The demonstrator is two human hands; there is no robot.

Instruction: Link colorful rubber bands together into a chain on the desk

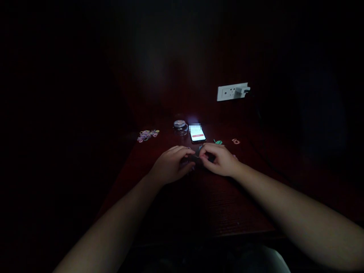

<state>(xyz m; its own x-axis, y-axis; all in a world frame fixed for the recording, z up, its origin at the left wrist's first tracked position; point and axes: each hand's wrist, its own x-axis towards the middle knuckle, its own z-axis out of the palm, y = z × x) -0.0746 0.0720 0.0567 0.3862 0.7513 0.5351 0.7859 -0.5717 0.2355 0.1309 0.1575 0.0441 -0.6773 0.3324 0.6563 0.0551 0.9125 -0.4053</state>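
Observation:
My left hand (171, 165) is over the dark red table, its thumb apart from its fingers. Opposite it, my right hand (218, 159) has thumb and forefinger pinched together. A thin pale strand (196, 156) shows between the fingertips of both hands; it is too small and dim to name surely. Under my left fingers lie some purplish bits, mostly hidden. Just beyond my right hand are green hair ties (218, 142), with salmon-pink hair ties (236, 141) farther right. A loose pile of small pastel hair ties (147, 135) lies at the left.
A lit phone (198, 133) stands behind my hands, beside a clear lidded jar (180, 128). On the back panel is a white wall socket (225, 92) with a plug (242, 90) and dark cable. The table's front edge (227, 234) runs below my forearms. Surroundings are very dark.

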